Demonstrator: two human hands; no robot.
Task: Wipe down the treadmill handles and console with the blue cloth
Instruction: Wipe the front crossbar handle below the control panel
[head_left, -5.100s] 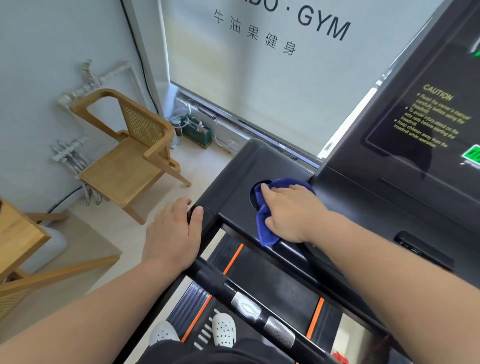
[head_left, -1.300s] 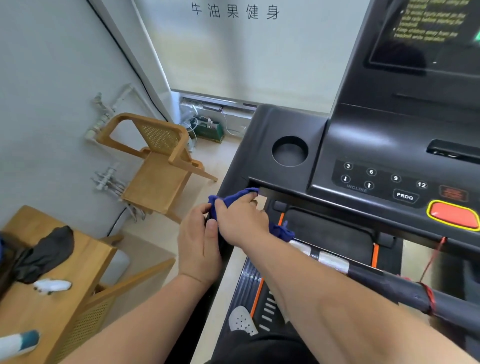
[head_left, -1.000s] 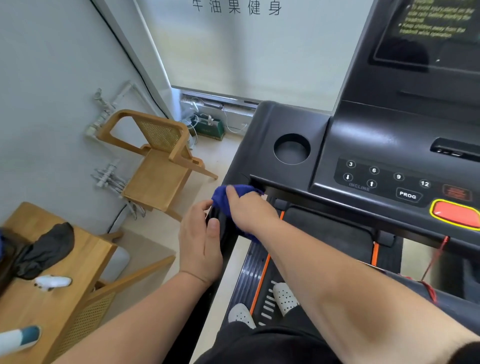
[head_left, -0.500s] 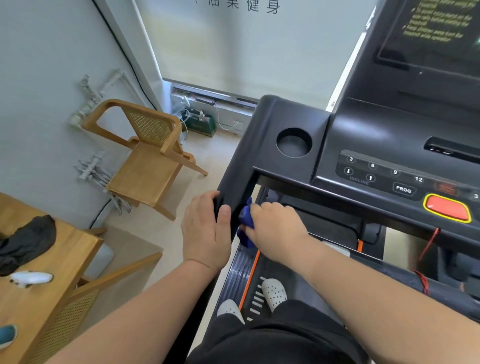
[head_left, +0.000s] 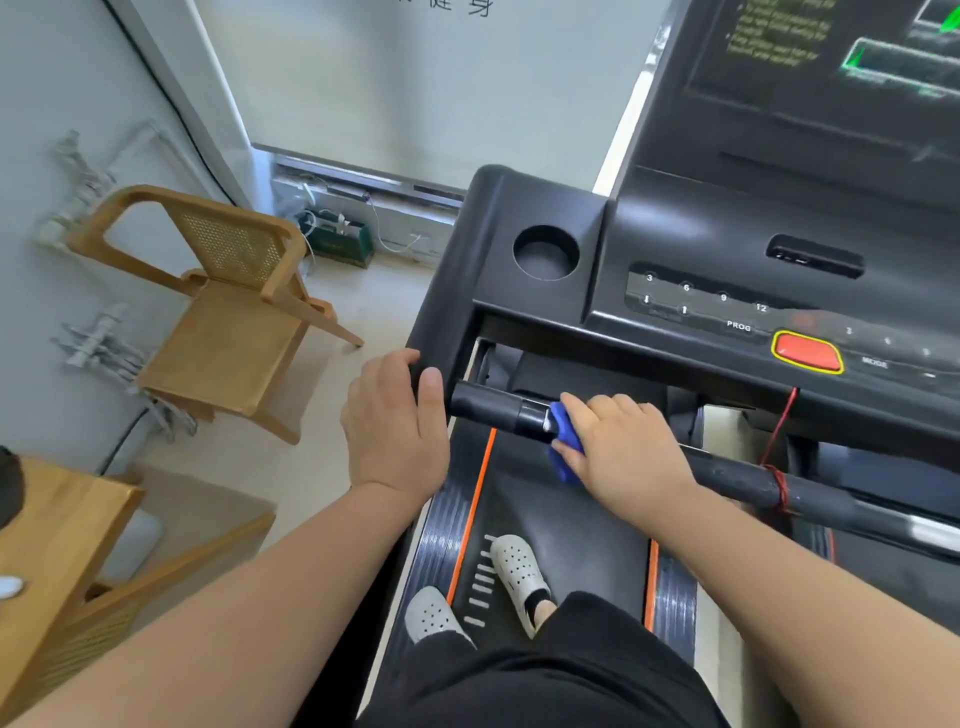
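Both your hands are on the treadmill. Your left hand (head_left: 397, 426) wraps the left side handle (head_left: 436, 332). Your right hand (head_left: 626, 457) presses the blue cloth (head_left: 565, 441) around the crossbar (head_left: 498, 410).

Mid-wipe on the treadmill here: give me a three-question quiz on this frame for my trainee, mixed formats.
1. True or false: the blue cloth lies in the cup holder.
2. Multiple choice: the right hand presses the cloth on
A) the red button
B) the crossbar
C) the wooden chair
3. Fill in: the left hand grips the ____ side handle of the treadmill.

Key
1. False; the right hand holds it against the crossbar, and the cup holder is empty.
2. B
3. left
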